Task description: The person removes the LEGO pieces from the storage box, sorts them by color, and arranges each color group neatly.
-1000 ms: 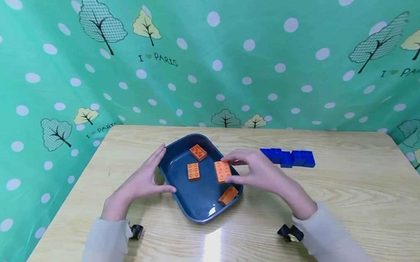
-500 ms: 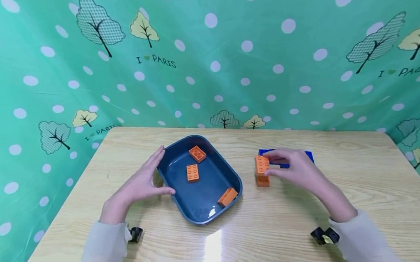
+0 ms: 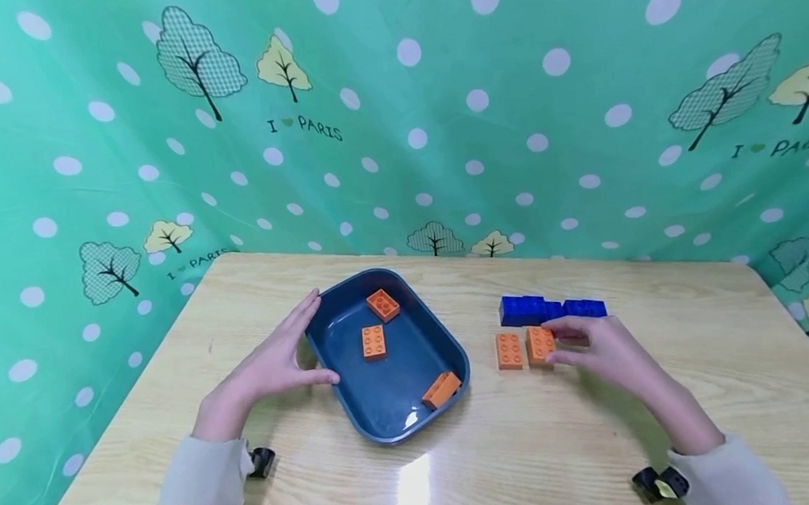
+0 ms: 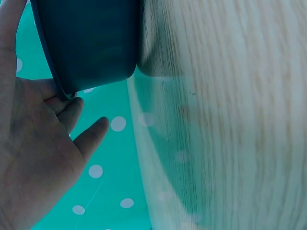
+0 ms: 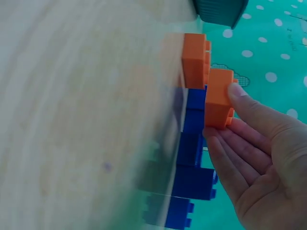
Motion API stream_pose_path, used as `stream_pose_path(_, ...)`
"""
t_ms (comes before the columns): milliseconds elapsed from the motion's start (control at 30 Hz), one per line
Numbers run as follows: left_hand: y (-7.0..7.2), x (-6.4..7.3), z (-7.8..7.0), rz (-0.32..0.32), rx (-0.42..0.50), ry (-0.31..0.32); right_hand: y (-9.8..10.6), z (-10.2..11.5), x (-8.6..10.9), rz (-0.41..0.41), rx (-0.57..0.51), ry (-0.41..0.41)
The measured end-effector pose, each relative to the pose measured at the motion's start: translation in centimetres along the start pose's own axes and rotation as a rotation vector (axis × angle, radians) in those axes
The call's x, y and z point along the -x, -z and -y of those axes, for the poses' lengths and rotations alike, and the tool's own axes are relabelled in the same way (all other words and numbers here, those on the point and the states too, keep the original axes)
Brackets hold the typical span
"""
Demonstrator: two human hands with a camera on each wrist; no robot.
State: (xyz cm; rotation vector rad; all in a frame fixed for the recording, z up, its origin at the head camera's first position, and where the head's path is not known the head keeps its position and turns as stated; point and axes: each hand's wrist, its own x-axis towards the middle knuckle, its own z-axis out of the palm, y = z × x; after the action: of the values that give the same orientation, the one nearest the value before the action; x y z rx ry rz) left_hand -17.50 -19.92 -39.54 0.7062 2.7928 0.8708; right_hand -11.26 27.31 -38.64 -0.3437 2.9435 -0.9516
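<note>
My right hand [image 3: 597, 348] pinches an orange toy brick [image 3: 539, 345] between thumb and fingers. In the right wrist view, this held brick [image 5: 218, 98] appears raised a little off the tabletop. Just left of it, another orange brick [image 3: 509, 352] sits studs up on the table. At the left side of a dark blue tray [image 3: 419, 299], my left hand [image 3: 270, 364] rests against the rim, thumb and fingers spread. The left wrist view has fingertips at the tray's rim [image 4: 48, 62]. Three orange bricks lie inside: one studs up [image 3: 373, 342], one hollow side up [image 3: 383, 305], one tilted in a corner [image 3: 441, 390].
Several blue bricks [image 3: 523, 310] form an uneven row behind the orange ones, partly hidden by my right hand. The wooden table [image 3: 496, 469] ends at a green dotted curtain [image 3: 370, 191]. A black wrist device [image 3: 659, 484] sits by each sleeve.
My right hand has carried an orange brick out of the tray to the right, over and past the orange brick on the table. The left hand and tray have stayed put.
</note>
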Motion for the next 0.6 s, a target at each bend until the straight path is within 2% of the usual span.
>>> stream_pose_path(300, -0.2, 0.2, 0.3, -0.002, -0.004, -0.007, -1.8, -0.5, -0.1, 0.003, 0.089, 0.015)
stream_pose_path(600, -0.1, -0.1, 0.1, -0.004, -0.004, -0.001, -1.8, 0.2, -0.5, -0.016, 0.122, 0.022)
